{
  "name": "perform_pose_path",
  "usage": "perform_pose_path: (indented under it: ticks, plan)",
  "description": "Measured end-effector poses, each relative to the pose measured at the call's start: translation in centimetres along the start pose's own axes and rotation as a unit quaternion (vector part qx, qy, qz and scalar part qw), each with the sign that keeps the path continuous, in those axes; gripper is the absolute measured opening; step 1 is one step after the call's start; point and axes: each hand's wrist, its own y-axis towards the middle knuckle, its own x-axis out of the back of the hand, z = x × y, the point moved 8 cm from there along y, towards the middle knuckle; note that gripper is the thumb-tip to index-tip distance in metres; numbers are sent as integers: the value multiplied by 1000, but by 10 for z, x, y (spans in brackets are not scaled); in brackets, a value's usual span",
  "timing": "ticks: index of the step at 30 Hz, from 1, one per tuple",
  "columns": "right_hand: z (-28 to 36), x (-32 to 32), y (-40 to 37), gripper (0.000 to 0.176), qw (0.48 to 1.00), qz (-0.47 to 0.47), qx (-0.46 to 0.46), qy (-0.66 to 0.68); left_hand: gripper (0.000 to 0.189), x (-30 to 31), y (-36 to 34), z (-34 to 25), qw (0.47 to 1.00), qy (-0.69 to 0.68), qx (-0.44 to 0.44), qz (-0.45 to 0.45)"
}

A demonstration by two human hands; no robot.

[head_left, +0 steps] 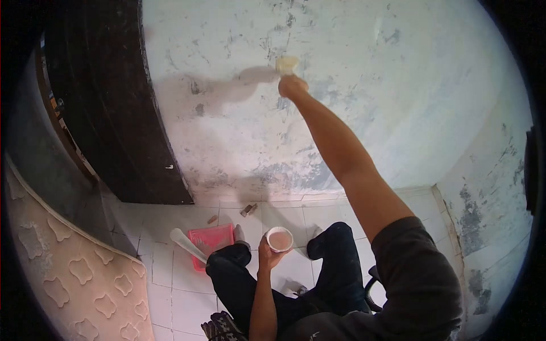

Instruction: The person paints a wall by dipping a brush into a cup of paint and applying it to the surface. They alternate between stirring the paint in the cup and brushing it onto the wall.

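Observation:
My right hand point(293, 86), at the end of an outstretched arm, is closed around what looks like a paintbrush point(288, 63) with a broad, pale yellow head. The head is at the patchy white wall point(341, 51); whether it presses on the surface is hard to tell. Down between my knees, my left hand point(269, 254) grips a white cup point(280, 240) from its left side. Inside the cup is a pale pinkish substance.
A dark door point(108, 102) stands on the left. On the tiled floor point(182, 290) are a pink tray point(213, 237), with a long pale object point(189, 243) across its edge, and small scraps point(248, 210) near the wall. A patterned mattress-like panel point(79, 273) fills the lower left.

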Motion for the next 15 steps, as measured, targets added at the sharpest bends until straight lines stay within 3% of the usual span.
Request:
perform_pose_path:
  ticks: [2,3,4,5,6,7,8,9,10,12,13,14,15]
  plan:
    - [-5,-51,1,34,995,86,2,-42,46,27,6,13,976,205,-58,-35]
    - [-11,-78,-2,40,987,147,4,-58,46,37,6,24,977,204,-56,-36]
    - [-17,-101,-16,34,982,168,16,-81,49,45,10,36,988,148,-36,-34]
    - [-27,-139,-17,40,982,166,35,-82,53,49,16,40,995,91,-20,-31]
    - [-35,-162,-33,42,979,189,24,-69,53,28,12,19,995,93,-26,-29]
    - [-49,-204,-41,40,958,271,18,-90,65,-9,-3,-21,997,47,-22,-59]
    - [-57,-247,-49,40,952,287,54,-93,79,-28,-11,-43,996,0,-17,-90]
    - [-71,-313,-49,37,932,332,103,-101,76,9,1,-16,971,205,-79,-92]
    - [-78,-338,-78,34,924,354,122,-70,76,-2,-1,-28,971,206,-82,-94]
    - [-92,-351,-135,31,931,348,110,-18,75,-33,-15,-39,993,-36,40,-102]
    - [-96,-332,-168,31,939,327,86,60,75,-28,-15,-36,993,-33,43,-104]
    - [-102,-315,-196,33,941,305,60,137,75,-21,-12,-48,969,221,-50,-96]
    - [-109,-311,-221,33,938,312,59,138,74,-23,-17,-53,876,457,-134,-79]
